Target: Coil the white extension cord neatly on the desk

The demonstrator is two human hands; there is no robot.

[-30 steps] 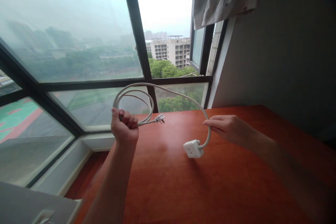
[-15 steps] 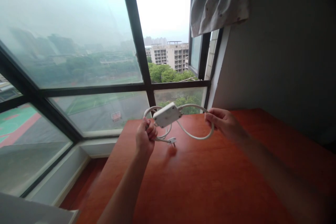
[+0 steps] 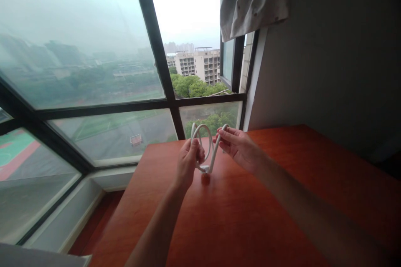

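Note:
A white power cord [image 3: 215,155] hangs in loops between my two hands, above the reddish-brown table [image 3: 238,208]. My left hand [image 3: 189,159] is closed around the coiled part of the cord. With thumb and fingers, my right hand [image 3: 234,141] grips another stretch of it, just right of the loops. The plug [image 3: 204,169] dangles below, between the hands, close over the tabletop. The white box on the cord is mostly hidden, apparently behind my right hand.
Dark-framed windows [image 3: 103,110] stand behind and left of the table. A light curtain [image 3: 252,2] hangs above the right window pane. The dark wall [image 3: 316,58] rises at the right. A pale ledge [image 3: 78,212] runs along the left.
My right hand has moved left, close to my left hand, bringing its cord stretch inward. The white box, plainly visible before, is now mostly out of sight. The view has shifted slightly.

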